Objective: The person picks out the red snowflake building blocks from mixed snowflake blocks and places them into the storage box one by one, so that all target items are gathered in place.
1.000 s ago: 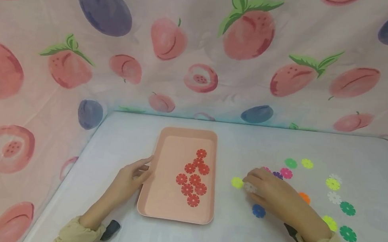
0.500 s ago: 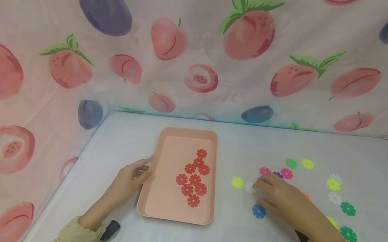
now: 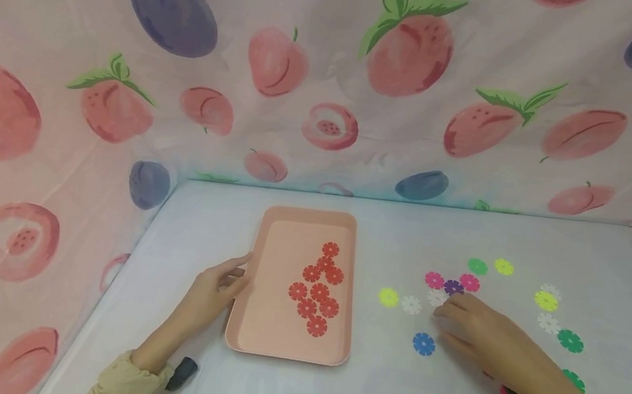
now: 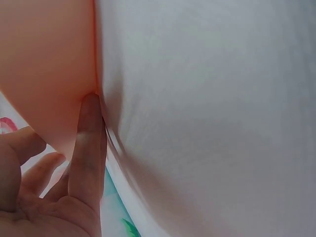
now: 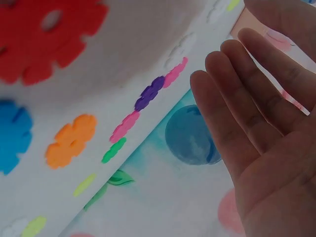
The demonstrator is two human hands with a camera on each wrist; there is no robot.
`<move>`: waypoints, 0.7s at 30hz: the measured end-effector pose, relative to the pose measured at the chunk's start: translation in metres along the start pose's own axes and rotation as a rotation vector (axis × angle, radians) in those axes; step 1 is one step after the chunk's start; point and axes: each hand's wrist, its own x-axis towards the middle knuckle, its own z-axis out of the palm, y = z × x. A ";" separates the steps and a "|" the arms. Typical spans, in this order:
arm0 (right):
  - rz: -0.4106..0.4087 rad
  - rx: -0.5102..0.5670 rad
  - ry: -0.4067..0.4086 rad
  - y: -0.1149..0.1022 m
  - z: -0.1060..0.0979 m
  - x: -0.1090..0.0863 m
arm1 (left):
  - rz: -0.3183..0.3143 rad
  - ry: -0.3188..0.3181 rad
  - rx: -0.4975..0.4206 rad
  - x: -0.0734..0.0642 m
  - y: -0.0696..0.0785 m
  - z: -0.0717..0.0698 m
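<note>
A pink rectangular tray (image 3: 266,321) holds several red flower-shaped plastic discs (image 3: 307,308). My left hand (image 3: 217,290) touches the tray's left side; in the left wrist view a nearly straight finger (image 4: 88,143) rests against the tray's outer wall (image 4: 44,54). To the right, my right hand (image 3: 484,333) hovers over loose discs, its fingertips beside a white disc (image 3: 436,298) and below a purple disc (image 3: 454,287). Its fingers (image 5: 247,94) look extended with nothing between them in the right wrist view, where a red disc (image 5: 24,39) shows close up.
Loose discs lie right of the tray, among them a yellow disc (image 3: 389,297), a blue disc (image 3: 424,344), a pink disc (image 3: 434,280) and a dark green disc (image 3: 571,341). An orange disc (image 5: 71,140) shows in the right wrist view. Fruit-printed cloth (image 3: 335,82) stands behind.
My right hand has moved rightward from the left-hand white disc, uncovering it, a pink disc, the purple disc and another white disc. The left hand and tray stay put.
</note>
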 end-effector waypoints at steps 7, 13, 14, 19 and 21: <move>0.026 -0.014 -0.028 0.007 0.002 -0.009 | 0.012 0.007 0.003 0.000 -0.001 0.000; 0.070 0.007 -0.122 0.018 0.005 -0.014 | 0.016 0.016 0.006 -0.001 -0.001 0.000; 0.074 0.013 -0.136 0.020 0.006 -0.015 | 0.019 0.014 0.006 -0.001 -0.001 0.000; 0.107 0.032 -0.178 0.028 0.007 -0.020 | 0.022 0.013 0.013 -0.001 0.000 0.001; 0.122 0.038 -0.186 0.029 0.008 -0.021 | 0.020 0.017 0.019 -0.001 0.000 0.000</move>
